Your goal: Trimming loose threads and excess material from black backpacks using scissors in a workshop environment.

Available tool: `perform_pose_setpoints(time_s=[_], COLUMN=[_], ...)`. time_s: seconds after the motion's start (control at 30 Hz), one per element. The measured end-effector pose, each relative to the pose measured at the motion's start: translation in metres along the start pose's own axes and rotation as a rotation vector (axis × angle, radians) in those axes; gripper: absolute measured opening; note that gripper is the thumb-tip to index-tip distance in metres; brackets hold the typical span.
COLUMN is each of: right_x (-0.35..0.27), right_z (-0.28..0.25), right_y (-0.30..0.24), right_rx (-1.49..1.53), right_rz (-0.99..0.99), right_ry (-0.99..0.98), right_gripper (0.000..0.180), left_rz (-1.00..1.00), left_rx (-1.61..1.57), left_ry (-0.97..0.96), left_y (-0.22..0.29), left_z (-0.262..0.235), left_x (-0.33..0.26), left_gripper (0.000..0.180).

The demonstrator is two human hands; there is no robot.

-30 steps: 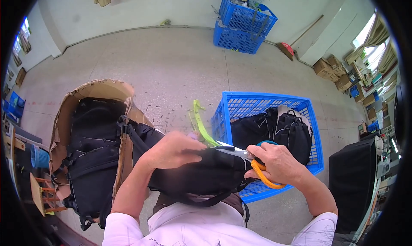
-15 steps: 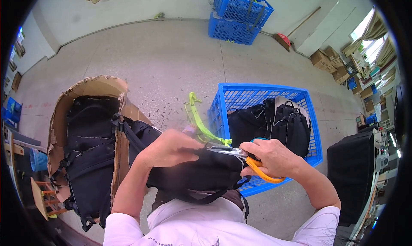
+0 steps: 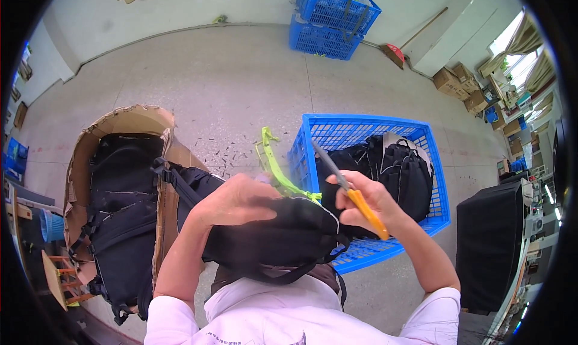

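Across my lap lies a black backpack (image 3: 277,236) with a light-coloured edging. My left hand (image 3: 238,203) is closed on its upper edge; the fingertips are partly hidden. In my right hand (image 3: 376,203) is a pair of scissors (image 3: 363,208) with orange handles. The blades point up and away, toward the blue crate, and stand apart from the backpack. A lime-green strap (image 3: 274,164) trails from the far edge of the backpack toward the floor. Black straps hang along the near side, against my shirt.
To the left stands an open cardboard box (image 3: 75,164) with black backpacks inside. A blue plastic crate (image 3: 444,188) at the right holds more. Dark scraps litter the floor (image 3: 220,155) ahead. Stacked blue crates (image 3: 322,38) and a red dustpan (image 3: 394,55) stand by the wall.
The scissors have come away from the backpack's edge beside my left hand and swung upright to the right. My left hand stays almost in place on the backpack.
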State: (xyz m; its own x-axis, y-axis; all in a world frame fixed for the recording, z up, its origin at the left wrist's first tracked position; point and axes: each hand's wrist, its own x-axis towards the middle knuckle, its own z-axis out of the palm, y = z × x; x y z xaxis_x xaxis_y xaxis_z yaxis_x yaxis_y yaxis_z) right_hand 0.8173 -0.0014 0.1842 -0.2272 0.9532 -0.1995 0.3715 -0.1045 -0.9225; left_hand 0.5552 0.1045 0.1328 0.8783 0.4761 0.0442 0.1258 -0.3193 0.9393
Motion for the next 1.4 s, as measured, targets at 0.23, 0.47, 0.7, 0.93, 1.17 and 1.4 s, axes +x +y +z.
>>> perform_pose_setpoints(time_s=[0.23,0.47,0.7,0.93,1.17,1.4], right_x=[0.021,0.000,-0.017,-0.039,-0.034,-0.029], right_z=[0.034,0.035,0.019,-0.017,-0.029,-0.031], right_y=[0.018,0.036,0.037,0.026,0.032,0.037], right_rx=[0.253,0.392,-0.189,-0.721,-0.846,-0.877], right_rz=[-0.070,0.037,-0.236,-0.116,-0.177,-0.237], right_ry=[0.013,0.108,0.029,-0.147,-0.177,-0.168], right_gripper=[0.047,0.044,0.058,0.077,0.066,0.060], left_rz=[-0.067,-0.164,-0.091,-0.061,-0.073,-0.077], left_rx=[0.208,0.630,0.240,0.238,0.218,0.218], left_ry=[-0.076,0.039,0.135,0.133,0.117,0.116], left_y=[0.013,-0.005,-0.031,-0.032,-0.026,-0.028], left_z=[0.001,-0.045,-0.034,-0.035,-0.032,-0.034], left_x=[0.002,-0.042,-0.056,-0.057,-0.055,-0.058], left_gripper=[0.039,0.037,0.032,0.031,0.029,0.029])
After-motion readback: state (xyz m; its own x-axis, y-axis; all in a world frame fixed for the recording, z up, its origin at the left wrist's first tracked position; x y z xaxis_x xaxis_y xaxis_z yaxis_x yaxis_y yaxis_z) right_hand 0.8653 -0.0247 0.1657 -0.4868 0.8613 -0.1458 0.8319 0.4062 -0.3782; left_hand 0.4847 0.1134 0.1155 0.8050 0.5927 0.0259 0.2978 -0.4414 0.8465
